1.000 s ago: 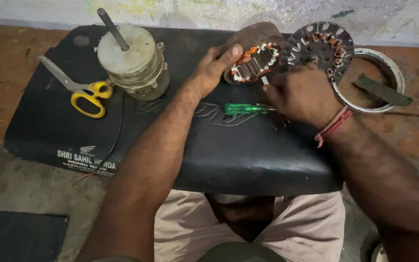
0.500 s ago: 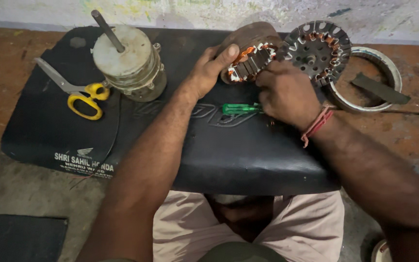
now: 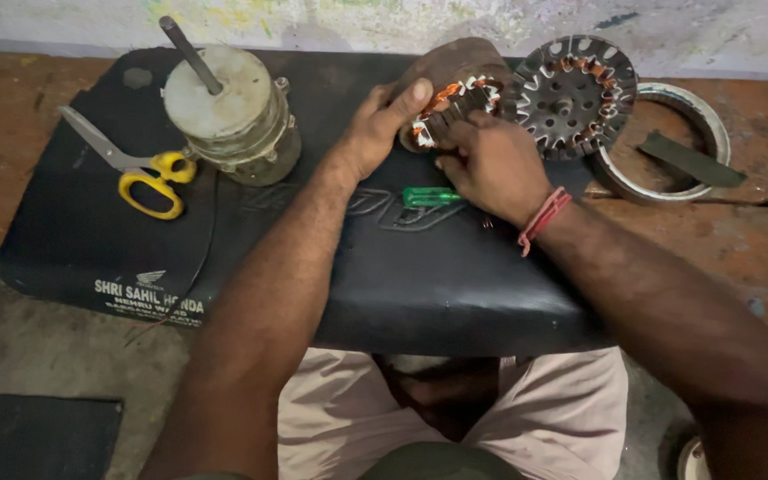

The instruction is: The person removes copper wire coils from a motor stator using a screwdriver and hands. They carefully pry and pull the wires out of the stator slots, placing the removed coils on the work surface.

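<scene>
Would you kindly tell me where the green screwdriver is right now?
In the head view, the green screwdriver lies on the black seat, centre frame, just below the right hand and right of the motor.

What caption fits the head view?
Both hands, left hand and right hand, work a copper-wound stator on a black seat.

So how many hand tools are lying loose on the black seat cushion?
2: yellow-handled scissors at the cushion's left, beside the motor, and a green screwdriver in the middle, just under the right hand. More may be hidden beneath the arms.
</scene>
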